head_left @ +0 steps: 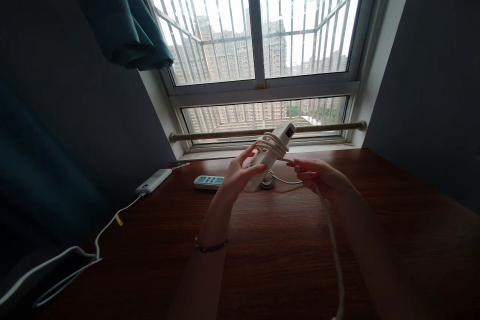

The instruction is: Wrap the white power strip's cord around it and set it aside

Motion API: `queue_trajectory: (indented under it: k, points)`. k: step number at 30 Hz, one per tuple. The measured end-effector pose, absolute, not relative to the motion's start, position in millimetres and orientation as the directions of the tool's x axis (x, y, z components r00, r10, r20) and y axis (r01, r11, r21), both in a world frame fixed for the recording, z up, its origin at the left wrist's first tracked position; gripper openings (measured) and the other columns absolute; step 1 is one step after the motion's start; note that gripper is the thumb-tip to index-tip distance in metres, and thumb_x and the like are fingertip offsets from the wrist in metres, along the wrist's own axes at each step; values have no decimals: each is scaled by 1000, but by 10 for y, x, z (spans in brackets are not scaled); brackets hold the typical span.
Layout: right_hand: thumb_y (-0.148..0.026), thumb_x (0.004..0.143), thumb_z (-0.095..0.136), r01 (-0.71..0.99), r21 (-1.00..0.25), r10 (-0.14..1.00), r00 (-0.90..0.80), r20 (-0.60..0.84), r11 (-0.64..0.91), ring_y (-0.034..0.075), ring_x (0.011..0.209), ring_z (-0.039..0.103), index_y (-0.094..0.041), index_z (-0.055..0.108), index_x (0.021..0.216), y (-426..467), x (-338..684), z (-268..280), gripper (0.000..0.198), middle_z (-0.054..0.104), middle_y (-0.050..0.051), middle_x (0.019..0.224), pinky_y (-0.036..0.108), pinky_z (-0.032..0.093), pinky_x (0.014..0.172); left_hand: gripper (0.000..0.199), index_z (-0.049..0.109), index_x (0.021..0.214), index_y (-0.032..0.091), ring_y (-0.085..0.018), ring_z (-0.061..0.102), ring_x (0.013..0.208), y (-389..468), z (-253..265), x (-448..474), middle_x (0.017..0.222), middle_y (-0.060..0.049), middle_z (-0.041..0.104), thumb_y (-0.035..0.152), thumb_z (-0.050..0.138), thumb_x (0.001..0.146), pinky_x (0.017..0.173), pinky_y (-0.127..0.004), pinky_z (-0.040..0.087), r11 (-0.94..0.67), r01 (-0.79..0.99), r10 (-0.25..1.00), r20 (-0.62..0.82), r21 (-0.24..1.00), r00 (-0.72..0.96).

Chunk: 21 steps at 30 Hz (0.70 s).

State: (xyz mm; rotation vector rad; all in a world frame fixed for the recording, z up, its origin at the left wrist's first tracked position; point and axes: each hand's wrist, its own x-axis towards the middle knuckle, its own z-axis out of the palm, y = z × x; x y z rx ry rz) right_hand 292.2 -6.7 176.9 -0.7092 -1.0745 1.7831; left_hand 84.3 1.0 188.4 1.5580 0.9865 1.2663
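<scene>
My left hand (243,170) grips a white power strip (264,162), tilted with its far end up to the right. Several turns of its white cord (273,145) are wound around the strip near that end, where a dark switch shows. To the right, my right hand (317,172) pinches the cord between thumb and fingers. From there a loose length of cord hangs down toward the bottom of the view. Behind my left hand, a second power strip (208,182) with blue sockets lies on the wooden tabletop (270,250), partly hidden. Its coiled grey cord (267,181) rests beside it.
At the left edge of the tabletop lies a white device (154,181) with a white cable (123,210) running toward me. A barred window (258,83) with a horizontal rail (225,135) stands beyond the table. A blue curtain (116,20) hangs at the upper left.
</scene>
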Motion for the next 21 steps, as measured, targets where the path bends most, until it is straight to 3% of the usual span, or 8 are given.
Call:
queue_trajectory:
  k: [9,15,19,21]
  points:
    - [-22,66,63,-443,-871,909,-417,-12,-214,0,40,15,-11,58,76,-125,2864,1793,16,27,-8,49,15,12,34,62,46,112,17,-23,46,107,5,1846,958,116,-8,51,21,69,54,86,-29,40,-358,-36,929,359,933,93]
    - [-20,67,62,-487,-842,906,-423,-7,-234,-1,39,22,-11,55,79,-231,2809,1839,16,35,-6,53,11,13,33,74,41,123,22,-22,50,102,-49,1895,1018,125,-5,45,19,68,54,79,-27,43,-256,-158,953,276,954,123]
    - [-26,69,62,-316,-930,895,-446,-31,-189,2,45,40,-16,50,92,-327,2772,1867,28,49,-2,62,11,24,34,68,45,121,18,-23,51,102,-6,1905,936,122,-7,48,24,66,56,78,-26,44,-321,-147,944,329,936,32]
    - [-32,70,61,-171,-975,897,-439,-52,-140,7,50,49,-18,44,100,-347,2749,1842,37,55,0,66,14,33,36,66,46,120,18,-23,51,101,25,1901,869,121,-7,48,27,65,57,78,-27,44,-406,-39,913,404,913,-50]
